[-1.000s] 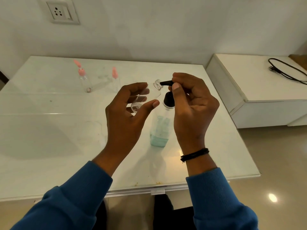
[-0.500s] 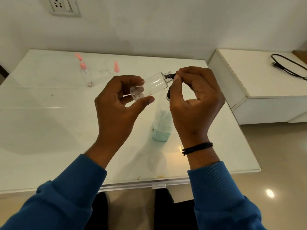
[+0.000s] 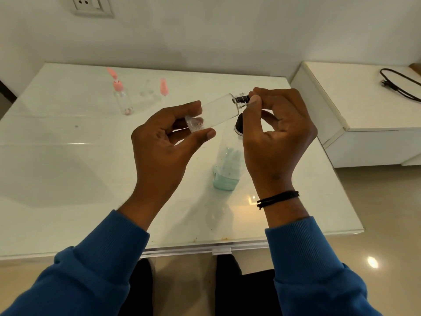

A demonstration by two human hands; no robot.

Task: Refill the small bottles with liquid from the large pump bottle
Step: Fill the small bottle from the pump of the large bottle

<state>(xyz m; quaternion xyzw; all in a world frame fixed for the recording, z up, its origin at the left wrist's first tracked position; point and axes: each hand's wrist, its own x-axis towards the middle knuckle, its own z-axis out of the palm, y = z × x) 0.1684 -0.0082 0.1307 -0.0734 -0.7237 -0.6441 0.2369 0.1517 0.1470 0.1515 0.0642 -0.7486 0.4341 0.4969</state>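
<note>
My left hand [image 3: 164, 142] pinches the base of a small clear bottle [image 3: 216, 110], which lies nearly on its side with its open neck pointing right. The black nozzle of the large pump bottle [image 3: 227, 165] sits inside that neck. My right hand [image 3: 273, 128] curls over the pump head, thumb and fingers on it. The large bottle stands on the white table [image 3: 68, 179] with pale green liquid in its lower part. A second small bottle with an open pink cap [image 3: 121, 98] stands at the back left, and a loose pink cap [image 3: 163, 87] stands nearby.
A white low cabinet [image 3: 364, 110] stands to the right of the table, with a black cable [image 3: 398, 84] on top. A wall socket [image 3: 91, 5] is on the wall behind. The table's front edge is close to my body.
The small bottle has tilted from nearly upright to almost horizontal, and its neck has moved onto the pump nozzle. My view has shifted slightly upward.
</note>
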